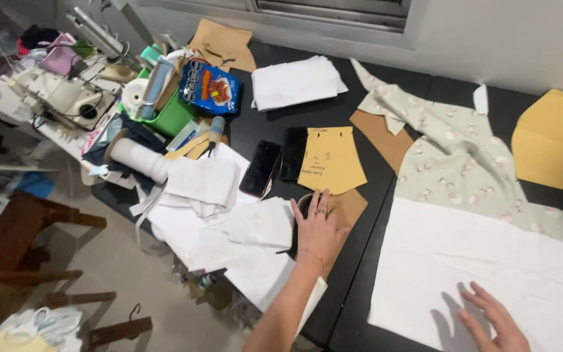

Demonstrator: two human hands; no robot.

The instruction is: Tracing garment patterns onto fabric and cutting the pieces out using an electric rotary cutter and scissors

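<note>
My left hand [318, 229] lies flat and open, fingers spread a little and pointing away from me, palm down on a brown cardboard pattern piece [345, 210] and over the edge of a dark round object [301, 203] that I cannot make out. It grasps nothing; it only presses down. Rings show on two fingers. Just to its left sits a crumpled heap of white cloth pieces [242, 234], touching the heel of my palm.

My right hand [493, 319] is also open and released, fingers stretched and angled toward the upper left, resting on the large white rectangular sheet of fabric [490, 261]. That sheet lies flat on the black surface [366, 261], its long axis running from the left near my forearm out to the right edge of view, its upper edge slanting down toward the right. Above it, touching or overlapping that edge, spreads a pale green floral-print fabric [457, 156], stretching diagonally from upper left to lower right.

Beyond my left hand lie a yellow paper pattern piece [331, 160] and two black phones [275, 163] side by side. Farther back sit a folded white cloth stack [296, 81] and a blue snack bag [208, 88].
</note>
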